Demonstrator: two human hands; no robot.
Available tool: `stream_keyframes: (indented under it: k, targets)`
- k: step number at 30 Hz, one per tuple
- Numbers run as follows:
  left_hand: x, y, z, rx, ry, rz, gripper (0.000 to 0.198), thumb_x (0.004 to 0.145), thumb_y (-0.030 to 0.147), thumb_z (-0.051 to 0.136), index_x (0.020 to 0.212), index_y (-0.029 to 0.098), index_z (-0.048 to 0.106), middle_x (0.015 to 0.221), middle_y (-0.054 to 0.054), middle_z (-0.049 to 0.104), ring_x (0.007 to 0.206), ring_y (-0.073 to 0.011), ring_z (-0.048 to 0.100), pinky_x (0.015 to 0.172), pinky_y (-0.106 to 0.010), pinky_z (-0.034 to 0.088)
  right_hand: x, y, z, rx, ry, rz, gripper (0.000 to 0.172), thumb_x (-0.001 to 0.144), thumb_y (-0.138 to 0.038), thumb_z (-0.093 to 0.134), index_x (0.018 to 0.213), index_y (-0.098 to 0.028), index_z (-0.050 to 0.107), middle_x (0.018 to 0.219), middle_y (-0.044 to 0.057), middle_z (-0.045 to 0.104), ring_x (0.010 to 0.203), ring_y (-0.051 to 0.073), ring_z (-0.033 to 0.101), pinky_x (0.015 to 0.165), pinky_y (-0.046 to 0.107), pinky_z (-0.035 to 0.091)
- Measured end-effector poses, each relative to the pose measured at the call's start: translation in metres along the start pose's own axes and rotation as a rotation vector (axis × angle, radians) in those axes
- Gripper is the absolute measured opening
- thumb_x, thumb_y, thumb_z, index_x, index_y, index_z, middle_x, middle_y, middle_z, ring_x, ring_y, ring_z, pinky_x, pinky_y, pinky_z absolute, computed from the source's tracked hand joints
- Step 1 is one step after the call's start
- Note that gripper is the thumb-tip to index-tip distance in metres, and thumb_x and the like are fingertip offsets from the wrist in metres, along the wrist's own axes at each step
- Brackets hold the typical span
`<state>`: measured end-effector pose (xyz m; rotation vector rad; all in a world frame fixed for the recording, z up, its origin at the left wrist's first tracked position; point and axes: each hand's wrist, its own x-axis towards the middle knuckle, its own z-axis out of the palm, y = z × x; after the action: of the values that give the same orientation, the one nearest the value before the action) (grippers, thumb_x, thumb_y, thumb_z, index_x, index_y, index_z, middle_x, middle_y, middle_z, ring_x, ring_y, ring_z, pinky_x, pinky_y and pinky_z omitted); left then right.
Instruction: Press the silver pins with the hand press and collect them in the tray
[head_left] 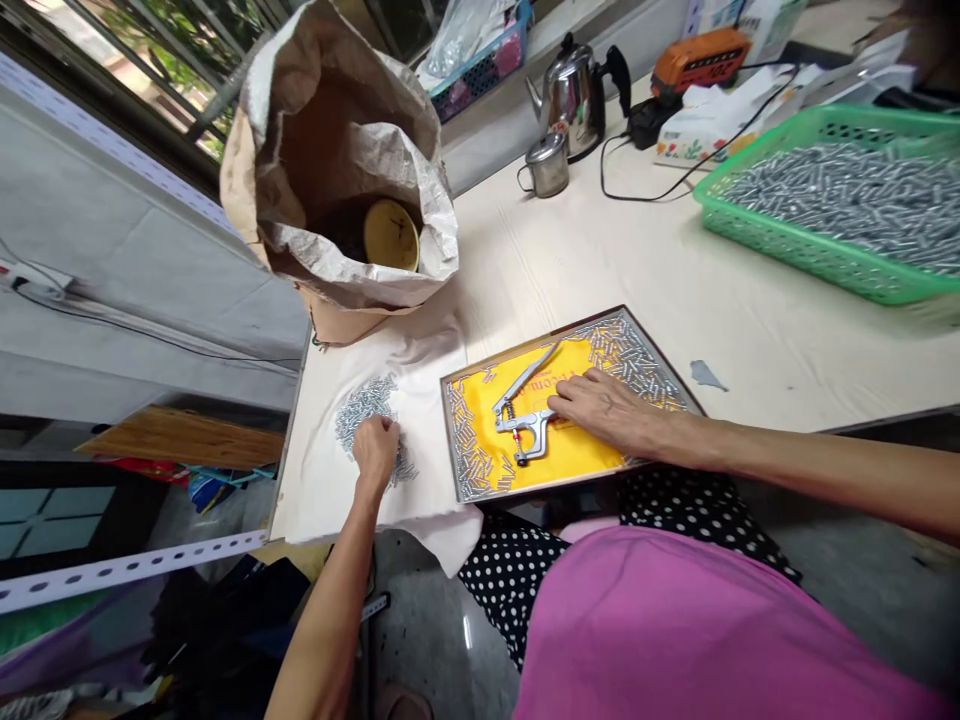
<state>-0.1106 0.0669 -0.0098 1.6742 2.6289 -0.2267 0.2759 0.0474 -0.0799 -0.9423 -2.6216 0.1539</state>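
My left hand [376, 452] is at a heap of small silvery metal pieces [365, 402] on a pale cloth [319, 485]. Its fingers are pinched together; what they hold, if anything, is hidden. My right hand [600, 408] is closed round one handle of hand pliers [534, 425] with a spring. The pliers' other handle angles up and away, so the tool stands open. Beneath them is a shallow tray [541, 340] with a yellow bottom [574, 465]. Small metal pins [637, 360] lie in heaps along the tray's right and left sides.
A large open paper sack [337, 290] with a yellow bowl [391, 235] inside stands at the back left. A green basket [810, 265] full of metal pins is at the right. Behind are a steel kettle [566, 95], a metal cup [547, 165] and a black cable [660, 198].
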Motion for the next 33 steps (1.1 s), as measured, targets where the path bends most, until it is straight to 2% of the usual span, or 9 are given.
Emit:
stream_keyframes:
  k: [3,6,10,13,15,18,21,26,33]
  targets:
    - [-0.005,0.003,0.004,-0.081,0.077,0.090,0.028,0.089,0.020,0.050,0.098,0.012,0.075,0.100,-0.016,0.076,0.097,-0.0301,0.070,0.084,-0.035,0.049,0.001,-0.002,-0.007,0.000,0.040,0.006,0.020,0.102,-0.012,0.040,0.100,-0.019,0.059,0.096,0.007,0.062,0.083,0.020,0.049,0.078,0.034,0.029]
    - [-0.006,0.008,0.006,-0.230,0.084,0.084,0.028,0.085,0.019,0.052,0.098,0.010,0.076,0.097,-0.016,0.076,0.096,-0.0294,0.071,0.085,-0.036,0.050,0.002,-0.006,-0.016,-0.063,0.089,0.003,0.022,0.105,-0.014,0.038,0.100,-0.018,0.060,0.093,0.007,0.063,0.081,0.019,0.049,0.076,0.034,0.029]
    - [-0.019,0.026,0.000,-0.678,-0.051,0.039,0.026,0.080,0.029,0.061,0.092,0.012,0.076,0.084,-0.008,0.075,0.071,-0.0214,0.067,0.070,-0.033,0.052,0.000,-0.007,-0.023,-0.113,0.159,0.022,0.023,0.105,-0.016,0.039,0.100,-0.018,0.062,0.092,0.006,0.064,0.079,0.019,0.049,0.074,0.034,0.029]
    - [-0.048,0.053,-0.007,-1.058,-0.179,0.076,0.032,0.069,0.038,0.075,0.088,0.012,0.075,0.078,-0.005,0.073,0.061,-0.0143,0.060,0.062,-0.028,0.050,-0.002,-0.004,-0.023,-0.116,0.167,0.048,0.022,0.104,-0.014,0.041,0.102,-0.018,0.063,0.092,0.006,0.064,0.079,0.019,0.049,0.074,0.034,0.030]
    - [-0.072,0.074,-0.010,-1.187,-0.311,0.110,0.039,0.062,0.042,0.083,0.085,0.012,0.076,0.069,-0.003,0.069,0.057,-0.0118,0.056,0.058,-0.026,0.047,-0.003,-0.001,-0.021,-0.113,0.159,0.056,0.022,0.104,-0.014,0.042,0.102,-0.018,0.064,0.092,0.006,0.064,0.079,0.019,0.049,0.075,0.034,0.029]
    - [-0.100,0.101,-0.005,-1.222,-0.451,0.102,0.044,0.055,0.047,0.088,0.078,0.012,0.076,0.062,-0.001,0.066,0.052,-0.0094,0.050,0.052,-0.023,0.041,-0.006,0.000,-0.018,-0.123,0.138,0.061,0.022,0.103,-0.013,0.043,0.102,-0.018,0.064,0.092,0.006,0.063,0.079,0.019,0.049,0.075,0.035,0.029]
    - [-0.112,0.117,0.006,-1.186,-0.486,0.098,0.046,0.053,0.052,0.089,0.074,0.013,0.077,0.063,-0.002,0.067,0.053,-0.0094,0.050,0.051,-0.023,0.038,-0.010,0.000,-0.015,-0.134,0.110,0.066,0.021,0.102,-0.013,0.044,0.100,-0.019,0.064,0.092,0.006,0.063,0.082,0.020,0.049,0.077,0.034,0.029]
    - [-0.115,0.122,0.018,-1.105,-0.500,0.110,0.046,0.054,0.055,0.087,0.073,0.013,0.078,0.062,-0.003,0.067,0.056,-0.0109,0.052,0.053,-0.023,0.036,-0.014,0.001,-0.011,-0.198,0.091,0.066,0.018,0.102,-0.015,0.048,0.097,-0.020,0.064,0.091,0.005,0.064,0.088,0.022,0.049,0.080,0.035,0.029]
    - [-0.114,0.128,0.015,-1.034,-0.541,0.114,0.049,0.054,0.059,0.084,0.067,0.013,0.074,0.057,-0.001,0.061,0.050,-0.0088,0.044,0.050,-0.023,0.032,-0.015,0.002,-0.013,-0.194,0.036,0.078,0.018,0.102,-0.016,0.048,0.103,-0.019,0.065,0.093,0.007,0.065,0.091,0.023,0.049,0.080,0.037,0.028]
